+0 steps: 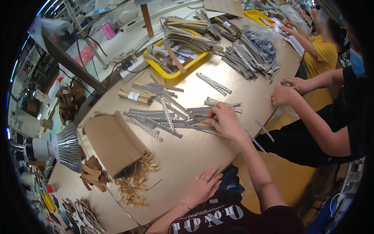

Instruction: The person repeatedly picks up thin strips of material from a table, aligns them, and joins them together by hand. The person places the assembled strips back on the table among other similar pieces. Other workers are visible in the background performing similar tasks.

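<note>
Table (202, 152) is carrying a yellow tray (175, 76) at the far side and a brown roll (113, 142) near the left, with grey strips (163, 119) lying scattered mid-table between them. Right hand (226, 121) is reaching out, fingers pressing down on the strip pile's right end, not closed around anything. Left hand (203, 188) is lying flat and open at the table's near edge, holding nothing.

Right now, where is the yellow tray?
In the head view, the yellow tray sits at the far side of the table, beyond the loose grey perforated strips that the right hand touches.
</note>
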`<state>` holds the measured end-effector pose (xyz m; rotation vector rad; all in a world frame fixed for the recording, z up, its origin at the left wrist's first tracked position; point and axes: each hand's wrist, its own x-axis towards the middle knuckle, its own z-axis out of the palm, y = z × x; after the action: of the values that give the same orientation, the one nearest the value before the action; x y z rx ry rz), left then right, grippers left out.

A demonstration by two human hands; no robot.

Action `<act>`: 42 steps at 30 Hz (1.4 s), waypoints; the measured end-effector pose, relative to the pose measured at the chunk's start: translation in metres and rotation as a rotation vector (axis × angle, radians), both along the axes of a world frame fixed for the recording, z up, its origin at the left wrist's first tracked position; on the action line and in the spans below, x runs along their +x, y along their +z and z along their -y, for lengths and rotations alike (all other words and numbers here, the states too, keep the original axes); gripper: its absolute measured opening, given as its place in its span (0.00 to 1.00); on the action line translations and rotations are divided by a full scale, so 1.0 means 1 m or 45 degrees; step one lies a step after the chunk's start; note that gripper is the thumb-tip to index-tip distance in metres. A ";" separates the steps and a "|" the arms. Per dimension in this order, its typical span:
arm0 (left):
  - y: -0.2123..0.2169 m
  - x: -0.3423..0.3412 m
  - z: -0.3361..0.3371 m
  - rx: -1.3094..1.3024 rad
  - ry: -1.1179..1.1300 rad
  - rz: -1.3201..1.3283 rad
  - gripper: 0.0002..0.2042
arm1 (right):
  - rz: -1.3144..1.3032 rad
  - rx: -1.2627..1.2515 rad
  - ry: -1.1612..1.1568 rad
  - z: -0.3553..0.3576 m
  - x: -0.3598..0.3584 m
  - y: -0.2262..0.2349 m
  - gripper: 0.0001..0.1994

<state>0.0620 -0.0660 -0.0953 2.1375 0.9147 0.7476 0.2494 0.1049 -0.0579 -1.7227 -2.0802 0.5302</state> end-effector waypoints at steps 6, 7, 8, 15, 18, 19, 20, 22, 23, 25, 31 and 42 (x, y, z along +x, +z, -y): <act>-0.003 -0.003 -0.001 0.018 -0.032 -0.009 0.16 | -0.115 -0.110 -0.024 -0.006 0.019 0.000 0.07; -0.003 -0.003 -0.002 0.014 -0.038 -0.006 0.16 | -0.168 -0.136 -0.045 -0.007 0.019 0.000 0.07; -0.003 -0.003 -0.001 0.008 -0.046 -0.003 0.16 | -0.156 -0.049 -0.027 -0.007 0.018 -0.001 0.07; -0.005 -0.003 0.000 -0.010 -0.019 0.013 0.15 | -0.054 0.275 -0.103 0.009 0.014 0.006 0.07; -0.005 -0.003 -0.001 -0.007 -0.035 0.004 0.15 | -0.022 0.165 -0.038 0.017 0.015 0.010 0.09; -0.004 -0.004 -0.001 -0.007 -0.038 -0.005 0.15 | -0.018 0.129 -0.007 0.020 0.015 0.010 0.10; -0.004 -0.004 -0.001 -0.009 -0.041 -0.015 0.15 | -0.012 0.154 0.015 0.021 0.012 0.009 0.10; -0.003 -0.004 -0.001 -0.008 -0.037 -0.015 0.14 | -0.013 0.225 0.050 0.023 0.005 0.003 0.11; -0.003 -0.004 -0.001 -0.006 -0.038 -0.016 0.14 | -0.009 0.188 0.034 0.023 0.002 -0.001 0.10; -0.002 -0.004 -0.001 -0.013 -0.037 -0.008 0.14 | 0.002 0.096 -0.006 0.022 -0.003 -0.007 0.10; 0.002 -0.004 -0.006 -0.008 -0.018 0.018 0.14 | 0.105 0.146 0.074 0.022 0.001 -0.007 0.04; 0.064 -0.024 -0.057 -0.310 0.745 0.751 0.15 | -0.523 -0.042 0.416 0.064 -0.008 0.055 0.02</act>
<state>0.0384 -0.0093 -0.0316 1.3097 1.2205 1.3781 0.2411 0.0409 -0.0029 -1.1649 -2.0548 0.9315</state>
